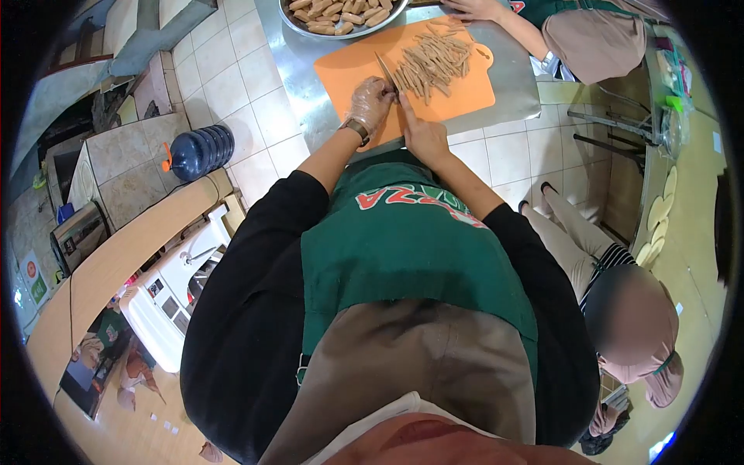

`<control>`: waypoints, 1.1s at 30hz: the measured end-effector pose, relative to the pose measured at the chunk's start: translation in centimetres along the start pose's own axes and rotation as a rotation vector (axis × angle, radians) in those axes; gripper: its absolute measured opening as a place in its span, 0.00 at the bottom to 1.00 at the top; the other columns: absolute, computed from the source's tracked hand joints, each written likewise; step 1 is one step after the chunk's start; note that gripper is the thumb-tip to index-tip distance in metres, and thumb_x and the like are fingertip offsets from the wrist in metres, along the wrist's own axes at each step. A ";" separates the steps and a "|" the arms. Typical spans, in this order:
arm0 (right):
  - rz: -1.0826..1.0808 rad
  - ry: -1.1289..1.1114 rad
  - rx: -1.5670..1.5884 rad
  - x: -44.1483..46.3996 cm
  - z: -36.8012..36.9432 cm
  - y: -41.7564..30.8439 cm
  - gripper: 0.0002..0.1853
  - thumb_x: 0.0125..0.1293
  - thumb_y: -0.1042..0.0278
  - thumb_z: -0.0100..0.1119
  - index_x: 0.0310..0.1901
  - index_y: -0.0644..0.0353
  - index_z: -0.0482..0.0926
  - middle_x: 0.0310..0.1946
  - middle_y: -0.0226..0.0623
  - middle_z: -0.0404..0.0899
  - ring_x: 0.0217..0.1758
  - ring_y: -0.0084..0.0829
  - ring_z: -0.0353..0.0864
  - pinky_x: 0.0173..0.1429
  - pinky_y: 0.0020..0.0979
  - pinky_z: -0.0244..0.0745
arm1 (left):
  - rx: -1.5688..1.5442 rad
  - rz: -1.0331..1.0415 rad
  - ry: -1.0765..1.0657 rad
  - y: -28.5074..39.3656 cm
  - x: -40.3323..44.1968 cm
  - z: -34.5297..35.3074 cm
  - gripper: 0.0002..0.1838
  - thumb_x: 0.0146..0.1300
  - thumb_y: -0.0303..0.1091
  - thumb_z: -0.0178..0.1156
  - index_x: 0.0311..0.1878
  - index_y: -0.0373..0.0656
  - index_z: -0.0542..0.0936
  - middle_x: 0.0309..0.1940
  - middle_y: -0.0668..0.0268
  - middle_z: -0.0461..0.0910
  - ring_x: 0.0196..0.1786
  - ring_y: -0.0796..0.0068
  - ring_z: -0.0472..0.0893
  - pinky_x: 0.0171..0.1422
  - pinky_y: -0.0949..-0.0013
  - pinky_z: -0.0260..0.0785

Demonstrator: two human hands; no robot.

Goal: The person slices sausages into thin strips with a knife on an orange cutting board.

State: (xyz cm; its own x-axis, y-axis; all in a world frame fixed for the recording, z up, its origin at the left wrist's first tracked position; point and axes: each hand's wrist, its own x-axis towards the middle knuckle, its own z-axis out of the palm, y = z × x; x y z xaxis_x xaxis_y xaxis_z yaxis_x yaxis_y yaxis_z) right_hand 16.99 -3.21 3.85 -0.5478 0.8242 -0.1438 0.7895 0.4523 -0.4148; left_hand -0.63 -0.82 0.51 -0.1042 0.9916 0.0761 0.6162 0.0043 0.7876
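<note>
An orange cutting board (349, 66) lies on the metal table. Brown sausage-like strips (434, 62) are heaped over its right half. My right hand (425, 139) is closed around a knife (384, 68), the index finger stretched along the back of it, and the blade points away from me. Just left of the blade, my left hand (370, 106), in a clear plastic glove, has its fingers bent and pinched together low on the board. Whatever lies under those fingertips is hidden. Beyond the board's far edge stands a metal bowl (353, 33) full of short brown sausage-like pieces.
The metal table (515, 89) ends close in front of my apron. At its far right rests another person's hand (474, 9). A second person (628, 310) is at my right. On the left, a blue water jug (203, 152) lies on the tiled floor.
</note>
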 end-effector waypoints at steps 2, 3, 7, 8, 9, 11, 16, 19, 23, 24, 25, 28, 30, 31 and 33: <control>0.021 -0.006 -0.015 0.0 -0.3 -0.3 0.43 0.59 0.69 0.56 0.76 0.54 0.49 0.19 0.47 0.80 0.21 0.48 0.80 0.28 0.49 0.74 | -0.025 -0.023 -0.001 0.0 -0.1 0.0 0.04 0.50 0.27 0.66 0.30 0.41 0.80 0.32 0.58 0.80 0.40 0.55 0.80 0.47 0.57 0.73; 0.017 -0.004 -0.017 -0.3 -0.3 -0.1 0.43 0.59 0.69 0.56 0.76 0.54 0.49 0.19 0.47 0.80 0.21 0.48 0.80 0.28 0.49 0.74 | -0.015 -0.020 -0.001 0.0 0.0 0.1 0.04 0.50 0.26 0.66 0.30 0.41 0.81 0.32 0.58 0.80 0.40 0.55 0.80 0.47 0.58 0.74; 0.036 -0.001 0.049 -2.5 -0.5 0.7 0.44 0.58 0.69 0.56 0.76 0.50 0.49 0.19 0.48 0.79 0.21 0.50 0.80 0.28 0.49 0.74 | -0.038 -0.020 -0.010 -0.1 -0.2 -0.4 0.04 0.50 0.27 0.66 0.30 0.41 0.81 0.33 0.58 0.81 0.39 0.56 0.81 0.46 0.59 0.75; 0.047 0.027 0.077 -2.6 -0.6 0.8 0.44 0.58 0.69 0.56 0.76 0.49 0.49 0.19 0.49 0.79 0.21 0.51 0.80 0.28 0.50 0.73 | -0.038 -0.018 -0.002 0.0 -0.1 -0.5 0.04 0.50 0.27 0.66 0.30 0.41 0.81 0.33 0.58 0.81 0.39 0.56 0.81 0.46 0.59 0.75; 0.044 0.029 0.075 -2.5 -0.6 0.8 0.44 0.58 0.69 0.56 0.76 0.49 0.49 0.19 0.49 0.79 0.21 0.51 0.80 0.28 0.50 0.73 | -0.031 -0.029 -0.026 0.1 -0.2 -0.6 0.04 0.50 0.27 0.66 0.31 0.41 0.82 0.34 0.58 0.82 0.39 0.57 0.81 0.47 0.59 0.75; 0.057 0.026 0.094 -2.3 -0.8 0.9 0.45 0.58 0.69 0.56 0.76 0.46 0.47 0.20 0.49 0.79 0.22 0.51 0.80 0.29 0.51 0.74 | -0.024 -0.036 -0.048 0.2 -0.1 -0.8 0.05 0.51 0.28 0.66 0.32 0.41 0.83 0.34 0.59 0.82 0.39 0.57 0.82 0.47 0.59 0.75; 0.048 -0.040 0.068 -1.9 -0.9 0.1 0.44 0.59 0.68 0.56 0.76 0.47 0.47 0.20 0.48 0.80 0.22 0.50 0.80 0.29 0.50 0.74 | -0.029 -0.054 0.009 0.4 -0.3 -0.6 0.05 0.52 0.28 0.66 0.33 0.41 0.84 0.35 0.59 0.82 0.40 0.59 0.82 0.48 0.61 0.75; 0.044 -0.034 0.078 -1.9 -0.7 -0.1 0.43 0.60 0.68 0.56 0.76 0.47 0.49 0.20 0.48 0.80 0.22 0.50 0.80 0.29 0.48 0.74 | -0.038 -0.093 -0.018 0.5 -0.4 -0.8 0.05 0.51 0.28 0.66 0.33 0.40 0.84 0.35 0.59 0.83 0.41 0.59 0.82 0.48 0.62 0.76; 0.031 -0.043 0.053 -1.0 0.0 0.2 0.43 0.60 0.68 0.55 0.76 0.47 0.49 0.20 0.48 0.79 0.22 0.50 0.80 0.28 0.49 0.73 | -0.049 -0.039 0.013 -0.4 -0.5 -0.1 0.05 0.50 0.28 0.66 0.32 0.40 0.84 0.36 0.59 0.83 0.41 0.59 0.82 0.48 0.61 0.75; 0.032 -0.043 0.052 -0.5 0.1 0.3 0.43 0.60 0.68 0.55 0.76 0.47 0.49 0.20 0.48 0.79 0.22 0.50 0.80 0.28 0.49 0.73 | -0.035 -0.042 0.007 -0.4 -0.5 -0.1 0.05 0.50 0.28 0.66 0.32 0.40 0.84 0.37 0.59 0.83 0.42 0.58 0.82 0.49 0.61 0.75; -0.011 -0.025 0.037 0.0 0.2 0.4 0.43 0.60 0.67 0.55 0.76 0.50 0.48 0.20 0.48 0.79 0.21 0.50 0.80 0.28 0.50 0.74 | -0.021 -0.043 0.002 -0.4 -0.5 0.0 0.05 0.50 0.27 0.66 0.32 0.40 0.83 0.37 0.59 0.82 0.42 0.58 0.82 0.49 0.60 0.75; -0.049 -0.010 0.021 0.0 -0.5 0.8 0.42 0.61 0.66 0.55 0.76 0.51 0.47 0.19 0.48 0.79 0.21 0.50 0.80 0.28 0.50 0.74 | -0.005 -0.034 0.018 -0.2 -0.4 0.2 0.05 0.51 0.27 0.66 0.32 0.41 0.83 0.38 0.58 0.82 0.42 0.57 0.81 0.49 0.60 0.75; -0.046 -0.013 0.027 -0.8 -0.8 1.0 0.42 0.62 0.66 0.55 0.76 0.49 0.48 0.19 0.48 0.79 0.21 0.50 0.80 0.28 0.50 0.74 | -0.026 -0.043 0.026 0.1 -0.5 0.0 0.05 0.51 0.27 0.66 0.32 0.41 0.83 0.37 0.58 0.82 0.42 0.56 0.81 0.49 0.59 0.75; -0.028 -0.018 0.042 -1.7 -0.7 1.6 0.41 0.63 0.66 0.55 0.76 0.47 0.49 0.20 0.48 0.79 0.21 0.50 0.80 0.28 0.50 0.74 | -0.047 -0.057 0.028 0.4 -0.7 -0.2 0.05 0.52 0.27 0.66 0.33 0.41 0.83 0.37 0.57 0.81 0.41 0.56 0.81 0.48 0.59 0.74; -0.017 -0.022 0.052 -3.0 -1.0 2.5 0.40 0.63 0.66 0.54 0.76 0.44 0.49 0.20 0.47 0.79 0.22 0.50 0.80 0.28 0.50 0.74 | -0.046 -0.076 -0.001 0.8 -0.6 -0.5 0.05 0.52 0.28 0.65 0.33 0.41 0.82 0.36 0.57 0.81 0.41 0.55 0.80 0.48 0.58 0.74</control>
State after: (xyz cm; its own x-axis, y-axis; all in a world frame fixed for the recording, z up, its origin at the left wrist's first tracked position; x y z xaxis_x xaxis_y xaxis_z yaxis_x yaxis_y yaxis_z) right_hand 20.88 -4.19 4.08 -0.5674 0.8085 -0.1559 0.7649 0.4474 -0.4634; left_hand -0.44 -1.51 1.37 -0.1486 0.9888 0.0140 0.5696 0.0740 0.8186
